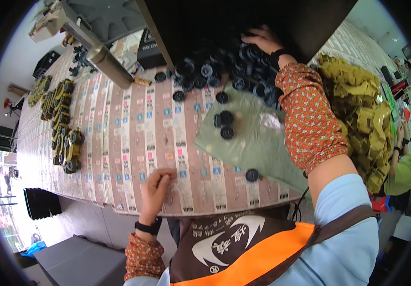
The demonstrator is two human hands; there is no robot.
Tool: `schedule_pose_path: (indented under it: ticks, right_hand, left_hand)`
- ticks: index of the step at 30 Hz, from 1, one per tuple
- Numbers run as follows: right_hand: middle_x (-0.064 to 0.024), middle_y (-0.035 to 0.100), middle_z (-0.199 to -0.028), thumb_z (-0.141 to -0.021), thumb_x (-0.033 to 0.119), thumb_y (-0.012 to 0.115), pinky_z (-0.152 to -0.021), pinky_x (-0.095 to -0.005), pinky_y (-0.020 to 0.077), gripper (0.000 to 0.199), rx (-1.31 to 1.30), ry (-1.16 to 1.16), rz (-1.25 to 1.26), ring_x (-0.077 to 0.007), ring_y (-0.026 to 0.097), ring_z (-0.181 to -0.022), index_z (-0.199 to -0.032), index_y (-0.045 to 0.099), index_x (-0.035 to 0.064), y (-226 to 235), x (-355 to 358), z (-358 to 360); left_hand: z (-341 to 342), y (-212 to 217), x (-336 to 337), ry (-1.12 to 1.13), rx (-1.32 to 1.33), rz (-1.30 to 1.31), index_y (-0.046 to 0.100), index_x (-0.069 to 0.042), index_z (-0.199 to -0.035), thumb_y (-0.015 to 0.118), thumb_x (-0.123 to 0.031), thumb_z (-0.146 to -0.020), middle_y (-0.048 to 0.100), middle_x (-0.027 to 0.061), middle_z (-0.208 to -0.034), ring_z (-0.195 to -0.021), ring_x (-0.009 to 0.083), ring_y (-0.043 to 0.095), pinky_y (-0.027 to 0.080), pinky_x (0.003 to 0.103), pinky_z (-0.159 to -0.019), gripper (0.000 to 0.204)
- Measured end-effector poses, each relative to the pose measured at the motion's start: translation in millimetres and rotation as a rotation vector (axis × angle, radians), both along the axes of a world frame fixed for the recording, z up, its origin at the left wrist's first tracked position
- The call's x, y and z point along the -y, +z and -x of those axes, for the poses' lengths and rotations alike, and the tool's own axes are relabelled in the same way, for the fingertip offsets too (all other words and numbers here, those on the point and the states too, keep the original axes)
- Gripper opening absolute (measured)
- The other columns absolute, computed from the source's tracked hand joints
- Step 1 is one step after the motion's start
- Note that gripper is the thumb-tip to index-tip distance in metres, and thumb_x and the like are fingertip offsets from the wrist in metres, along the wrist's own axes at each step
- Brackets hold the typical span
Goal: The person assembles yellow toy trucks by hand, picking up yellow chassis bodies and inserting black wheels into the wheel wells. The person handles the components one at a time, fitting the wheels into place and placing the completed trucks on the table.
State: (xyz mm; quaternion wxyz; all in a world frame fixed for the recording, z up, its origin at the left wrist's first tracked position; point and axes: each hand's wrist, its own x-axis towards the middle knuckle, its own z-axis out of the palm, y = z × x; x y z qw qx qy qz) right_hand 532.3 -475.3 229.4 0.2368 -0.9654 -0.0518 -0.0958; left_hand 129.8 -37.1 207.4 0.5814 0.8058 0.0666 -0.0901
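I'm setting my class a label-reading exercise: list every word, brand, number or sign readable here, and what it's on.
Brown apron: white characters, digits and curved emblem, not copied out here.
Patterned table covering: repeated marks, too small to read.
Black box: pale print, too blurred.

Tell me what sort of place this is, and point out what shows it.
Probably a small toy-assembly workshop: loose black toy wheels are heaped on the worktable, yellow-brown plastic parts are piled at the right, and wheeled toy vehicles are lined up at the left.
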Motion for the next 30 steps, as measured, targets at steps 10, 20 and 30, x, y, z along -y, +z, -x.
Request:
schedule_pose_path:
  ticks: [10,20,30]
  right_hand:
    - [-0.0106,0.050,-0.152,-0.079,0.061,0.077,-0.110,-0.0491,0.0482,0.054,0.124,0.187,0.062,-0.0435,0.057,-0.127,-0.119,0.078,0.0242,-31.7,-42.0,113.6]
    - [-0.0065,0.041,-0.162,-0.088,0.052,0.074,-0.110,-0.0661,0.0416,0.054,0.126,0.169,0.350,-0.0500,0.041,-0.142,-0.135,0.066,0.0270,-7.5,-95.3,226.4]
    - [-0.0128,0.063,-0.122,-0.089,0.031,0.072,-0.093,-0.0478,0.0481,0.041,0.046,0.485,0.158,-0.0325,0.058,-0.115,-0.120,0.069,0.0041,1.9,-119.7,382.2]
  left_hand:
    - [-5.9,19.0,1.6,-0.247,0.087,-0.177,0.070,0.000,-0.123,0.058,-0.004,-0.101,0.070,0.0090,-0.109,-0.100,0.0151,0.066,0.051,0.029,-0.090,0.025]
    - [-5.4,81.8,34.7,-0.689,0.068,-0.416,0.066,-0.008,-0.133,0.060,-0.017,-0.101,0.066,0.0107,-0.132,-0.124,0.0276,0.059,0.047,0.037,-0.104,0.033]
    - [-67.6,9.1,54.1,-0.530,0.587,-0.864,0.058,-0.017,-0.141,0.065,-0.030,-0.101,0.049,0.0090,-0.160,-0.148,0.0377,0.042,0.036,0.056,-0.118,0.043]
